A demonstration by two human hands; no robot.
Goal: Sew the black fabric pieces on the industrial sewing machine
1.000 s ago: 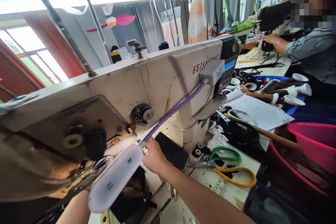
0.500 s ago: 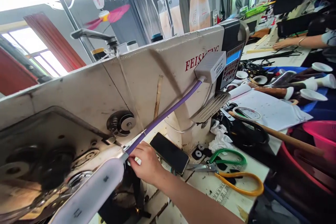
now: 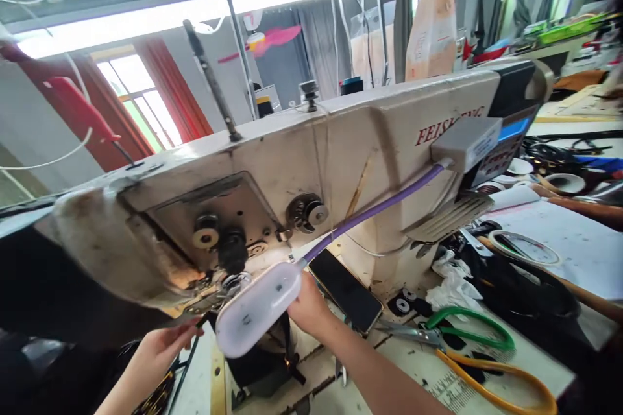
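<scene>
My left hand point(image 3: 163, 347) is at the lower left, its thumb and fingers pinched on the end of a thin black strip point(image 3: 206, 320) by the sewing machine's needle area. My right hand point(image 3: 310, 308) reaches in behind the white head of a lamp point(image 3: 260, 305) on a purple flexible neck point(image 3: 374, 209). The lamp head hides its fingertips, so what they touch cannot be made out. Black material point(image 3: 260, 363) with small metal fittings hangs below the lamp head, close to the right hand. The sewing machine point(image 3: 272, 162) stretches across the view above both hands.
A black phone point(image 3: 346, 292) lies right of my right hand. Scissors point(image 3: 479, 331) with green and orange handles rest on the machine table, beside bobbins point(image 3: 403, 305) and crumpled white plastic point(image 3: 452, 279). Rolls of tape and paper point(image 3: 579, 224) are farther right.
The view has swung left, bringing my left hand and the needle end into sight. My right hand has moved from beside the lamp's neck to partly behind the lamp head.
</scene>
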